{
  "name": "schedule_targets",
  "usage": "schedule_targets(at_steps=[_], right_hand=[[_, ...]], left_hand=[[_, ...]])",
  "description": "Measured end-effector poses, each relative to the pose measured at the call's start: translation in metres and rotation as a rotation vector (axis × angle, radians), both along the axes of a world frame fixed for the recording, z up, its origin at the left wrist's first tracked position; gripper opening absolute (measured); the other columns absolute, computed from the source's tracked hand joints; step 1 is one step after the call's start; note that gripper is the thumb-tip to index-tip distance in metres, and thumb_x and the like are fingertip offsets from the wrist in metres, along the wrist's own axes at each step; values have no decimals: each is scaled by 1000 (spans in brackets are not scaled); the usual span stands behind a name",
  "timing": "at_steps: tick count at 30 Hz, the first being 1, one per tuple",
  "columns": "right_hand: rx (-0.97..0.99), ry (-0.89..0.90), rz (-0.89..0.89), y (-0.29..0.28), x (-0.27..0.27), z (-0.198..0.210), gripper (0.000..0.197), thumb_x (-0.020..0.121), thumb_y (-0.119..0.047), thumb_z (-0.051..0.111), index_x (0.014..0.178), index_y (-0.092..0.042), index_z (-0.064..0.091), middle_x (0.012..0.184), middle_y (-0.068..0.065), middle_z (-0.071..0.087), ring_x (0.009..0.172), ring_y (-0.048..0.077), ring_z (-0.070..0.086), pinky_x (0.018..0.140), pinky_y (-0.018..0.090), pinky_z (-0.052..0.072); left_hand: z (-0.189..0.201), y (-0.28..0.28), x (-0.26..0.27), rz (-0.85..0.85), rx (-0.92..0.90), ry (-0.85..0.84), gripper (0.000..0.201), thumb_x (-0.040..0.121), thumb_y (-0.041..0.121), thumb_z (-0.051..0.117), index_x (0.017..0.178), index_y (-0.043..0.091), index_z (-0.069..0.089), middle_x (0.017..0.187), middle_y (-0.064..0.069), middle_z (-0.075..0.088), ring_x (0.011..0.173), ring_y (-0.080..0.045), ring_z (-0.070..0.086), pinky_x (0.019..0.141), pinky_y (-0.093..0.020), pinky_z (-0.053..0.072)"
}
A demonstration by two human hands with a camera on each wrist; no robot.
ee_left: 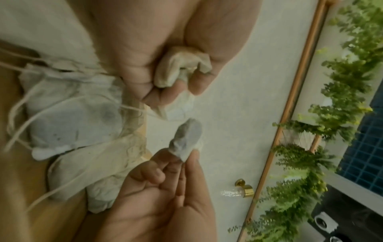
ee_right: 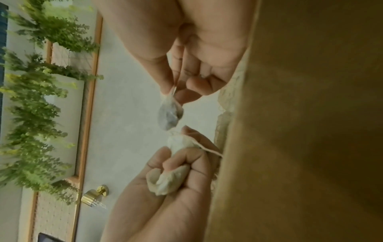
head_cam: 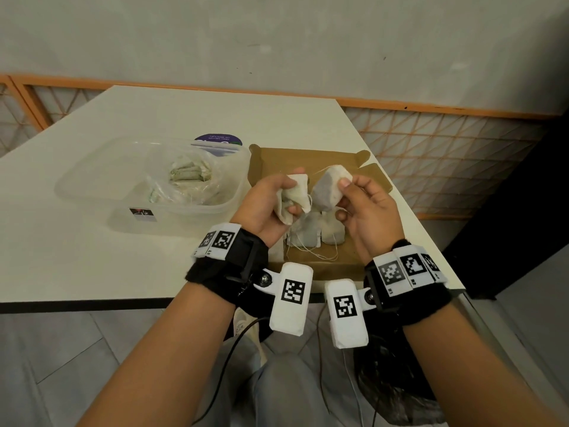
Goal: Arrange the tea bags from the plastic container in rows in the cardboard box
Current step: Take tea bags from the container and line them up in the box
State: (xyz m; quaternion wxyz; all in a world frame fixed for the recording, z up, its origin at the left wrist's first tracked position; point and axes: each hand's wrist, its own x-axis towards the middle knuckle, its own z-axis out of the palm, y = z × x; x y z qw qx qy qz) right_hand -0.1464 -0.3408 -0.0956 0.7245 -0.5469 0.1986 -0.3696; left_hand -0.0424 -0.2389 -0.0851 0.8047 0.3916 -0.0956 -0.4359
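Both hands are raised over the open brown cardboard box point(head_cam: 278, 163). My left hand point(head_cam: 292, 195) grips a crumpled bunch of pale tea bags point(head_cam: 300, 188), which the left wrist view shows squeezed in its curled fingers point(ee_left: 182, 65). My right hand point(head_cam: 341, 198) pinches one greyish tea bag point(head_cam: 326, 186) by its top edge, close beside the bunch; the bag point(ee_right: 170, 114) hangs from thumb and finger. A thin string runs between the two. Several tea bags point(head_cam: 317, 234) with loose strings lie side by side on the box floor below the hands.
A clear plastic container point(head_cam: 101, 180) stands left of the box and holds a plastic bag of tea bags point(head_cam: 187, 177). A round purple lid point(head_cam: 218, 139) lies behind it. The white table's right edge point(head_cam: 409, 211) runs close to the box; an orange lattice railing point(head_cam: 446, 143) lies beyond.
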Motion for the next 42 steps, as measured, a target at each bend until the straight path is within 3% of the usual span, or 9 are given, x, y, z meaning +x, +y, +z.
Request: schedule_targets(at_steps=[6,9,13,16,21,26,30,36,42], right_hand=[[-214,40,-100,-3,0,-9,34,89,2,52,70,-25,61,62,-11,60,53,6,46,50,18,39],[-307,107,-74,0,-1,-11,41,90,-2,51,65,-29,70,74,-10,64,61,8,49,57,23,40],[-344,35,-13,3,-2,-9,30,89,-1,54,94,-29,65,79,-1,65,65,11,48,57,22,42],[-357,-12,37,1,-3,-7,37,85,-6,58,111,-33,57,72,19,51,68,17,48,60,19,46],[-232,-15,23,3,-2,-4,26,90,-1,53,93,-24,63,80,-12,72,79,8,64,65,20,51],[-273,50,-128,4,-1,-6,10,80,-22,70,84,-30,75,95,6,71,96,28,65,86,41,53],[-360,121,-23,4,-4,2,11,85,-10,63,92,-13,71,87,6,70,72,4,60,65,18,48],[-649,323,-28,-9,-8,24,14,84,-9,65,90,-21,67,83,-2,62,78,8,54,72,10,45],[-795,598,38,-25,-18,48,10,82,-13,68,77,-21,68,77,-5,64,75,8,57,77,20,46]], left_hand=[[0,0,-1,-13,-41,-8,22,95,-1,35,110,1,52,82,-13,70,78,-16,61,40,-11,37],[-1,-1,-3,7,0,-128,16,99,9,42,106,3,55,89,-11,68,61,-6,63,35,-10,31],[-2,-1,-2,63,73,-132,3,95,15,52,96,13,53,68,0,63,41,-4,47,31,-12,25],[-6,-3,-2,0,138,-261,23,85,33,68,91,16,53,67,2,51,44,-5,38,32,-14,24],[-6,-3,-8,-25,204,-406,8,85,17,67,81,20,61,58,6,57,37,-2,42,33,-9,24],[-6,-2,-8,-22,243,-455,4,84,24,68,86,23,65,72,2,58,48,-5,45,36,-13,27],[-7,-2,-9,-29,224,-509,40,79,32,73,111,10,66,80,-1,62,56,-6,52,37,-12,33],[-9,-4,-11,32,185,-469,6,82,10,70,88,11,71,72,-1,70,64,-10,66,52,-18,48],[-9,-7,-7,127,243,-429,8,86,24,67,79,20,68,74,3,67,49,-4,54,37,-14,31]])
